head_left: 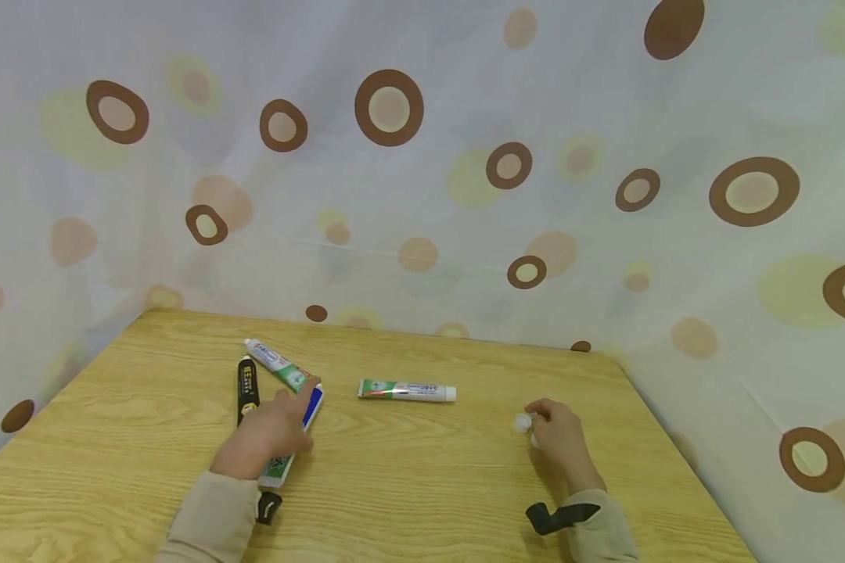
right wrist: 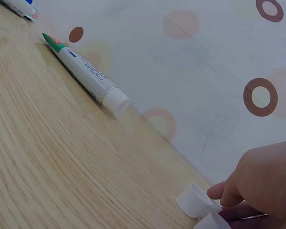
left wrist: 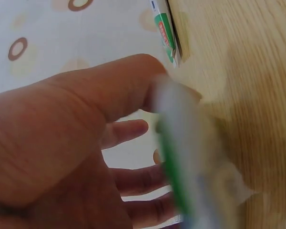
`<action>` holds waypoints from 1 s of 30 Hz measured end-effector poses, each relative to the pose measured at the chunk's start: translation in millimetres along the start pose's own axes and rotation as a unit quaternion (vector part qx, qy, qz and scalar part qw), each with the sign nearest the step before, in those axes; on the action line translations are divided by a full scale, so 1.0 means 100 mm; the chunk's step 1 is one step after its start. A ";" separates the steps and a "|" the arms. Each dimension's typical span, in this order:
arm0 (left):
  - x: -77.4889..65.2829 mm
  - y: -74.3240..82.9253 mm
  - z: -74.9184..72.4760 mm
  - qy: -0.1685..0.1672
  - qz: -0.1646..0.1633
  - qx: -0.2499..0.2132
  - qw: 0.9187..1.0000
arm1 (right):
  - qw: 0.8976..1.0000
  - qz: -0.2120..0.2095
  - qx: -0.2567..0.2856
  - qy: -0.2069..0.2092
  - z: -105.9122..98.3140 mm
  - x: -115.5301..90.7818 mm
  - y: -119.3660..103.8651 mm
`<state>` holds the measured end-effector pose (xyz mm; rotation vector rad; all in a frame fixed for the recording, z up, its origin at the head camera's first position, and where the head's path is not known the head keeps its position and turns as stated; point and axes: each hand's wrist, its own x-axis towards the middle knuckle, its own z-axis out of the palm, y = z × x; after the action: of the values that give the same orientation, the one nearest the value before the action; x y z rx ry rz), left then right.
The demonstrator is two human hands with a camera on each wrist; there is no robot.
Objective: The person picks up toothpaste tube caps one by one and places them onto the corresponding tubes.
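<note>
Wood-grained bench (head_left: 408, 485) spreads beneath a person's two hands, a cloth printed with brown rings rising beyond its far edge. Closest to the viewer, two beige sleeves (head_left: 214, 516) reach in, a black strap (head_left: 562, 516) showing at the right wrist. The left hand (head_left: 271, 428), toward the bench's left edge, lies over a blue, green and white toothpaste tube (head_left: 313, 407), its thumb and fingers spread about it; the tube blurs in the left wrist view, and whether it is firmly gripped cannot be told. That tube's long axis slants away from the person, its far end leaning toward the right edge. Across the bench, nearer the right edge, the right hand (head_left: 562, 436) bends its fingers against at least two small white caps (right wrist: 193, 200); whether it pinches one cannot be told.

Just beyond the left hand, on its left-edge side, a black tube with yellow markings (head_left: 248, 391) points its cap toward the far edge. Between the hands and a little farther off, a green and white toothpaste tube (head_left: 407, 390) lies nearly parallel to the far edge, its flat end nearer the left hand, its white cap toward the right. Farthest out, a similar toothpaste tube (head_left: 282, 365) slants with its cap toward the far left corner. Behind everything hangs the ring-patterned cloth (head_left: 436, 188).
</note>
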<state>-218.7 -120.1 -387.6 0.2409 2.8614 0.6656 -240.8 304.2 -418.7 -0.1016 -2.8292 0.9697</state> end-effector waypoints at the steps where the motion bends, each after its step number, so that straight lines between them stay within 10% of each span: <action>1: 0.01 -0.01 -0.01 0.001 0.002 -0.009 1.000 | 1.000 -0.002 -0.002 0.004 0.00 0.00 0.01; 10: 0.05 -0.03 -0.05 0.026 -0.013 -0.103 0.994 | 1.000 0.004 0.000 0.027 0.01 -0.02 0.01; 30: 0.03 -0.09 -0.12 0.059 0.039 -0.065 0.995 | 0.999 0.026 0.014 0.040 0.03 -0.01 0.04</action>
<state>-225.2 -132.5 -381.8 0.3040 2.9179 0.9062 -239.9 305.4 -423.6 -0.2059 -2.7527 0.9926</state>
